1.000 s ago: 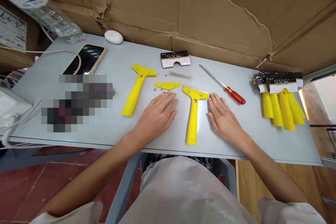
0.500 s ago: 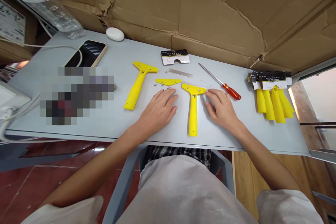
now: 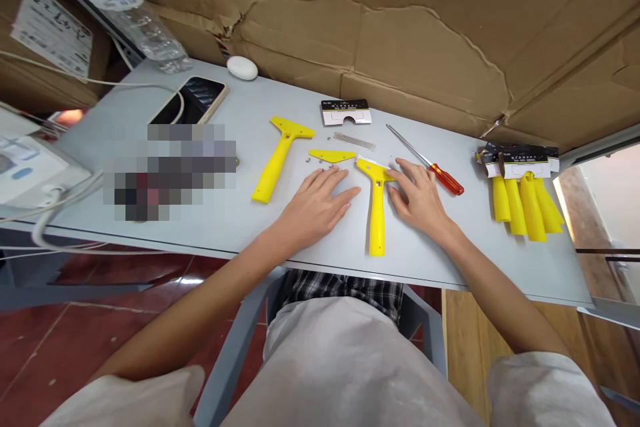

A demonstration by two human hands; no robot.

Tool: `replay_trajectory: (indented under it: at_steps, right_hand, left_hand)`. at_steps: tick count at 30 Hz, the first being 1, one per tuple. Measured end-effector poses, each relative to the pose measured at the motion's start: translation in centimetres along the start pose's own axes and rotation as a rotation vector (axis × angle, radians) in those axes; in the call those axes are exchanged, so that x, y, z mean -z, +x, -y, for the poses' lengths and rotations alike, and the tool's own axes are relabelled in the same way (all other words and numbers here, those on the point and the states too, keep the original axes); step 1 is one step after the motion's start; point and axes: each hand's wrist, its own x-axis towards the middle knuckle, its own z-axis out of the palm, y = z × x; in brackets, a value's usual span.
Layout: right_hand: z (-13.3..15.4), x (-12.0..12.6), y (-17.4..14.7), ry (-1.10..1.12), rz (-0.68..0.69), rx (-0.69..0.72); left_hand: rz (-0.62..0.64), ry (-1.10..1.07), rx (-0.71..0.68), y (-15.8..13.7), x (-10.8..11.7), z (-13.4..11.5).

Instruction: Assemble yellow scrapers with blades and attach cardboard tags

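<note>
My left hand (image 3: 316,205) rests palm down on the table, fingers apart and holding nothing. Its fingertips are by small screws (image 3: 321,161) and a loose yellow cover plate (image 3: 332,156). Between my hands a yellow scraper (image 3: 377,217) lies with its head away from me and a blade edge along the far side. My right hand (image 3: 419,195) is at the right end of that head, partly hiding it; the fingers are spread, and whether they touch it is unclear. A second yellow scraper handle (image 3: 278,163) lies left of my left hand. Beyond the plate lies a flat metal blade (image 3: 354,141).
A red-handled screwdriver (image 3: 447,179) lies right of my right hand. Several carded yellow scrapers (image 3: 531,210) sit at the right. Behind is a black-and-white card (image 3: 346,113). A phone (image 3: 193,99), a white oval object (image 3: 243,68), a bottle (image 3: 161,40) and cables are left; cardboard (image 3: 425,47) borders the back.
The camera view has turned slightly, shifting table items rightward in the picture. My right hand has come leftward over the right end of the scraper head. My left thumb is stretched farther out.
</note>
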Motion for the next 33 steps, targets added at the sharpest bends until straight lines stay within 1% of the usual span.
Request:
replay_trajectory:
  at_steps: [8, 17, 23, 27, 33]
  right_hand:
    - [-0.32, -0.37, -0.36, 0.051, -0.042, -0.011]
    - [-0.16, -0.39, -0.50, 0.115, -0.107, -0.037]
    - [-0.12, -0.44, -0.49, 0.089, -0.078, -0.027]
    - [-0.22, -0.48, -0.49, 0.080, -0.073, -0.027]
    - [-0.26, -0.35, -0.47, 0.077, -0.020, -0.043]
  left_hand:
    - [-0.018, 0.024, -0.023, -0.11, -0.17, 0.07]
    - [-0.038, -0.002, -0.017, -0.18, -0.26, 0.23]
    - [-0.038, 0.032, -0.024, -0.15, -0.34, 0.31]
    - [-0.021, 0.008, -0.013, -0.08, -0.18, 0.22]
    - [-0.001, -0.037, 0.026, -0.03, -0.05, 0.05]
